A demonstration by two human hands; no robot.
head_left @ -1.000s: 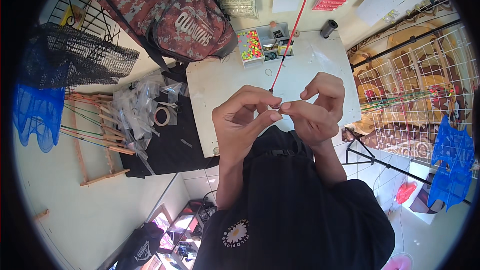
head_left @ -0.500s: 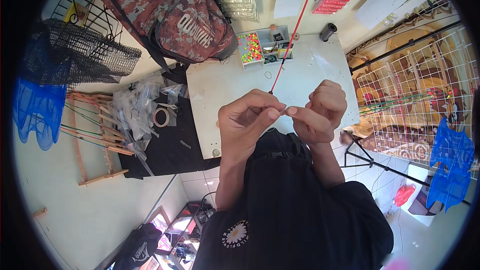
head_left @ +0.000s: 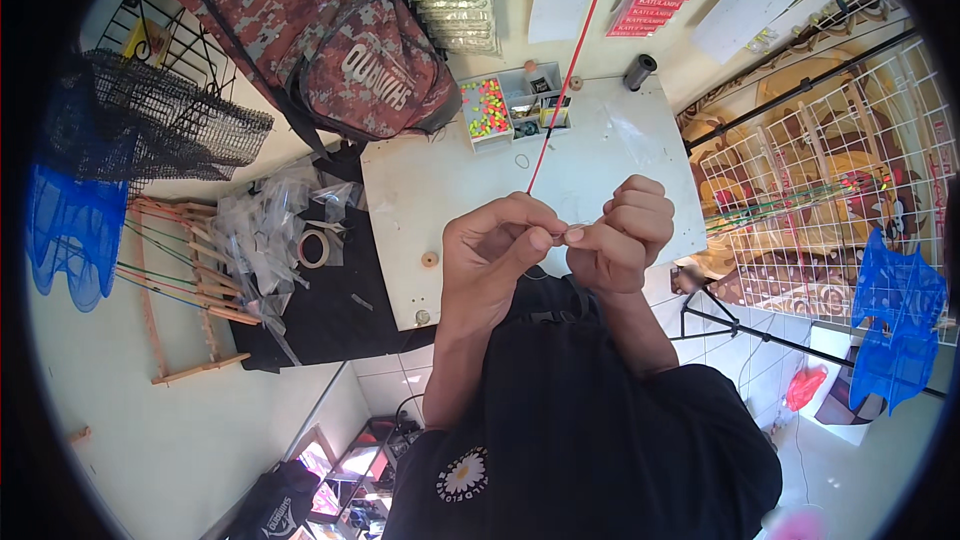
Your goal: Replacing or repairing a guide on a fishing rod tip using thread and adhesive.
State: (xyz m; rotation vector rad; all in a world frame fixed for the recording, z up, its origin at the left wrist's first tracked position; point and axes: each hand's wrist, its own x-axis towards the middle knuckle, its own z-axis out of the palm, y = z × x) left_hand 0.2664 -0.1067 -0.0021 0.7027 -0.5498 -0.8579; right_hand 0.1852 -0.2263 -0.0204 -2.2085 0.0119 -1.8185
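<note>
Over the front of the white table, my two hands meet with thumbs and fingertips pinched close together. My left hand [head_left: 488,258] is closed on a thin, pale fishing line, its fingers curved round. Touching or nearly touching it, my right hand [head_left: 628,240] pinches the same line between thumb and forefinger, the other fingers curled in. A fine loop of the line [head_left: 543,276] hangs just below the fingertips; any knot or small part there is too small to make out. From behind my left hand a thin red fishing rod [head_left: 572,70] with black bands slants up and away.
On the table [head_left: 400,195] stand a divided tray [head_left: 492,143] of bright beads and a dark cylinder [head_left: 639,71]. A small wooden ring [head_left: 429,259] lies beside my left wrist. Left are a tape roll [head_left: 313,249], plastic bags [head_left: 262,230] and a camouflage backpack [head_left: 375,80]; right, a wire rack [head_left: 800,170].
The whole view has shifted slightly. My fingertips stay pinched together, with the right hand's fingers a little more curled and closer to the left. The line's loop shows lower now.
</note>
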